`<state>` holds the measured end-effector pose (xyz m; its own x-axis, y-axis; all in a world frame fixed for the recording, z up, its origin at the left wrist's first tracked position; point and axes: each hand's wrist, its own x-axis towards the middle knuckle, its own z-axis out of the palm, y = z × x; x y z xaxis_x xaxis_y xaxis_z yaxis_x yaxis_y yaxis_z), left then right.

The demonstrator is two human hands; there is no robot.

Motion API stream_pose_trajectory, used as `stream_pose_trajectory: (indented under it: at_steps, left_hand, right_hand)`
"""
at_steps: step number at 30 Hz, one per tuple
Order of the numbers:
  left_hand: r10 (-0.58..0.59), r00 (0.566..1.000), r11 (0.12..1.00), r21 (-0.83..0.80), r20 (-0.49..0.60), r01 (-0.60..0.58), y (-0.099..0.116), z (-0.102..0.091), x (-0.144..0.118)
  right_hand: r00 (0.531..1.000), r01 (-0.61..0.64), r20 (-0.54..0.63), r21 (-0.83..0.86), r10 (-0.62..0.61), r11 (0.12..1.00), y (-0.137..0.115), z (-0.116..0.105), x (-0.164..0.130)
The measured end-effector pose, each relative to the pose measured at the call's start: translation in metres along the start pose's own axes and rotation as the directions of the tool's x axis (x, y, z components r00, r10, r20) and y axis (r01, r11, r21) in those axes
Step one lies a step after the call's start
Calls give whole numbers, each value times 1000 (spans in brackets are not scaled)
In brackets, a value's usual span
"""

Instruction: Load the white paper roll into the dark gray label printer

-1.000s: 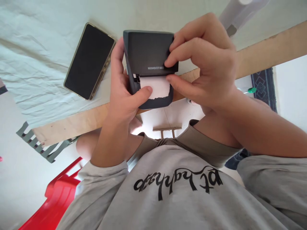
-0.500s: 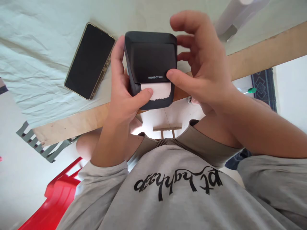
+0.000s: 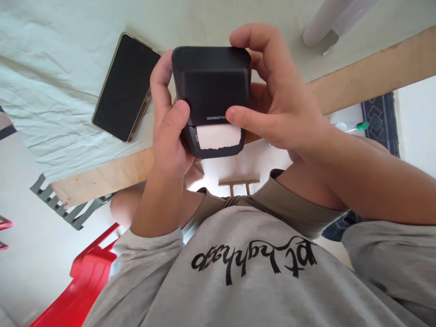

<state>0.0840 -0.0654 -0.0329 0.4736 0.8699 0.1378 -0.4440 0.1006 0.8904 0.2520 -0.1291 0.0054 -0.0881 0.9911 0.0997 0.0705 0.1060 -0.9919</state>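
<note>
A black label printer (image 3: 213,93) marked NIIMBOT is held up between both hands, above the table's near edge. White paper (image 3: 218,137) with a torn, ragged edge sticks out below its lid. My left hand (image 3: 168,113) is closed round the printer's left side, thumb on the lid's edge. On the other side my right hand (image 3: 272,86) grips it, thumb beside the printed name and forefinger at the top corner. The underside of the printer and some of the fingers behind it are hidden.
Left of the printer a smartphone (image 3: 127,86) in a clear case lies on the pale green cloth (image 3: 61,50). A whitish roll (image 3: 327,25) is at the upper right. The wooden table edge (image 3: 368,72) crosses the view; a red chair (image 3: 88,272) stands lower left.
My left thumb has moved up off the paper onto the lid's edge. My right hand has closed onto the printer, its forefinger now at the top corner. The printer has tilted slightly.
</note>
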Motion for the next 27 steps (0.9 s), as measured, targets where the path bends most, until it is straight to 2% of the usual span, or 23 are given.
stream_pose_trajectory:
  at_steps: [3,8,11,14,17,21,23,25,27]
  left_hand:
    - [-15,999,1000,-3,51,15,2,-2,-1]
    - [-115,984,990,68,-138,126,9,10,-2]
    - [-161,970,985,29,-181,169,11,20,1]
    - [-186,965,983,-24,-184,184,14,21,2]
    - [-202,963,979,-52,-177,195,16,13,1]
    - [-169,983,986,-19,-77,168,17,0,-1]
    - [-151,987,989,-16,-60,150,17,-3,-2]
    - [-142,987,990,-10,-81,142,17,-2,-3]
    - [-134,986,991,14,-97,136,17,-2,-3]
  right_hand:
    - [1000,6,-14,18,-6,1000,-1,1,1]
    - [999,34,-27,-59,-36,998,-3,2,2]
    - [998,44,-41,-54,-46,998,-3,3,4]
    - [998,50,-26,-59,-52,997,1,2,5]
    - [996,79,-13,-180,-83,980,5,-1,3]
    - [977,209,23,-249,-210,946,8,-7,0]
    - [979,204,46,-255,-199,945,6,-8,-1]
    - [992,129,44,-305,-121,944,4,-10,-1]
    - [987,161,75,-339,-144,927,4,-12,0]
